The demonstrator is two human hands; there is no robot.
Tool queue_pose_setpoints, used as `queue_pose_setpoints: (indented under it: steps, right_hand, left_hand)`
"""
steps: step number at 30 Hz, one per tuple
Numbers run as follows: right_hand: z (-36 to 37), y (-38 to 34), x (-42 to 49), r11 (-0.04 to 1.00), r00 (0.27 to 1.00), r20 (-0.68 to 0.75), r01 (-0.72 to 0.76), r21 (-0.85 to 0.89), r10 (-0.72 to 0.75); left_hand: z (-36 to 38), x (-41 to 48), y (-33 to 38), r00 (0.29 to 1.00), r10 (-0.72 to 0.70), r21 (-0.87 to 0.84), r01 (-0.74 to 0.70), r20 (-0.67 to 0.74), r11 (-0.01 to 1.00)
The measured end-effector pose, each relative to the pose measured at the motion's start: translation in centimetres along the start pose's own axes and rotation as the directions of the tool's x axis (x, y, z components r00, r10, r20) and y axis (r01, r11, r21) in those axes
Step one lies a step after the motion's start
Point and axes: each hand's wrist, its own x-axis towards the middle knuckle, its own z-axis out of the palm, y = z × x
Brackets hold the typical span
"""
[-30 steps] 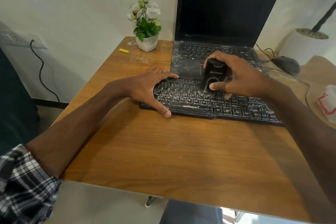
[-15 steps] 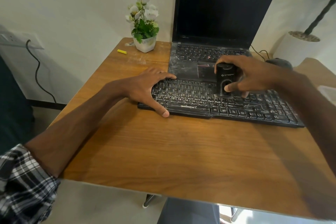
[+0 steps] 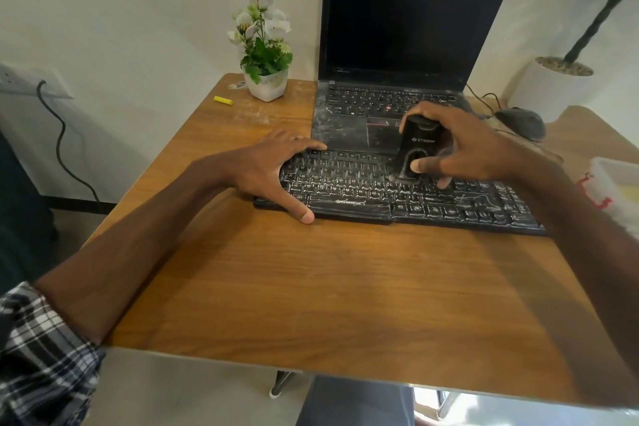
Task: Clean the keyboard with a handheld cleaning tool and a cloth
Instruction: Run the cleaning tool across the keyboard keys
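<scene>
Both hands were at the black keyboard, which lay along the far half of the wooden tabletop, just in front of an open laptop with a dark screen. In the head view, the left hand lay flat over the keyboard's left end, fingers straight and spread, holding nothing, its thumb reaching down to the front edge. The right hand gripped a small black cleaning tool, fingers curled over its top and the thumb pressed on its front face. The tool stood upright with its lower end on the keys near the middle of the upper rows. Whitish dust streaked the keys and the laptop's palm rest.

A plaid sleeve was rolled up on the left forearm. At the far left corner of the tabletop stood a small white pot of flowers, with a short yellow object lying near it. A dark mouse sat to the right of the laptop, its cable trailing behind. A large white planter stood by the wall, and a pale container showed at the right edge.
</scene>
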Motion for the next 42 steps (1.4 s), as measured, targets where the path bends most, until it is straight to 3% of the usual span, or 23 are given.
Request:
queue_pose_setpoints:
  steps: [10, 15, 17, 20, 28, 33, 38, 42]
  right_hand:
    - [-2.0, 0.9, -1.2, 0.996, 0.994, 0.067, -0.083, -0.021, 0.085]
    - [-3.4, -0.3, -0.8, 0.965, 0.986, 0.102, -0.101, -0.242, 0.129]
    - [-3.5, -1.1, -0.6, 0.955, 0.994, 0.072, -0.061, -0.290, 0.085]
    - [-2.5, -1.3, -0.5, 0.973, 1.000, 0.016, -0.009, -0.231, 0.013]
    - [-2.3, 1.4, -2.0, 0.995, 0.995, 0.015, -0.099, 0.008, 0.099]
    - [-3.4, 1.8, -2.9, 0.987, 0.987, 0.022, -0.159, -0.013, 0.159]
    - [-4.6, 1.1, -3.0, 0.957, 0.993, -0.022, -0.116, -0.266, 0.114]
    - [-2.3, 0.3, -2.6, 0.999, 0.996, -0.081, -0.025, -0.026, 0.023]
  left_hand:
    - [0.0, 0.0, -0.1, 1.000, -0.001, 0.007, 0.001, 0.004, 1.000]
    - [0.1, 0.1, -0.2, 1.000, -0.001, 0.014, 0.001, 0.000, 1.000]
    - [0.1, 0.1, -0.3, 1.000, -0.004, 0.013, 0.004, 0.002, 1.000]
    - [0.1, 0.0, -0.4, 1.000, -0.006, 0.017, 0.005, 0.006, 1.000]
    - [0.2, 0.0, -0.1, 1.000, -0.003, 0.011, 0.003, 0.004, 1.000]
    - [0.1, 0.1, 0.0, 1.000, -0.005, 0.004, 0.005, 0.000, 1.000]
    - [0.2, 0.2, -0.4, 1.000, 0.002, 0.021, -0.002, -0.001, 1.000]
    - [0.1, 0.1, -0.3, 1.000, -0.007, 0.012, 0.007, 0.001, 1.000]
